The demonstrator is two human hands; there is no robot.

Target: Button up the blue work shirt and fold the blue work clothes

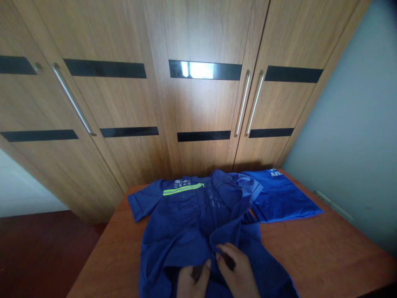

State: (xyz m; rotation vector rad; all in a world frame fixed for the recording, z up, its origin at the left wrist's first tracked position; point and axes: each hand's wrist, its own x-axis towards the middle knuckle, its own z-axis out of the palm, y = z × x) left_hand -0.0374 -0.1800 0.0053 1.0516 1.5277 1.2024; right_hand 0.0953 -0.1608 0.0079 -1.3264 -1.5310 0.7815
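Note:
A dark blue short-sleeved work shirt (182, 223) lies spread on the wooden table, its collar toward the cupboard. A yellow-green and grey reflective strip crosses its chest on the left, below white lettering. The right front panel is partly folded over and rumpled. Low in the view, my left hand (194, 281) pinches the shirt's front edge between thumb and fingers. My right hand (235, 269), just beside it, is closed on the edge of the other front panel. The cloth right at the fingertips is partly hidden.
A bright blue folded cloth or bag (285, 198) with white letters lies at the table's back right. Behind the reddish-brown table (313, 252) stands a wooden cupboard (198, 103) with metal handles. A pale wall (356, 136) borders the right side.

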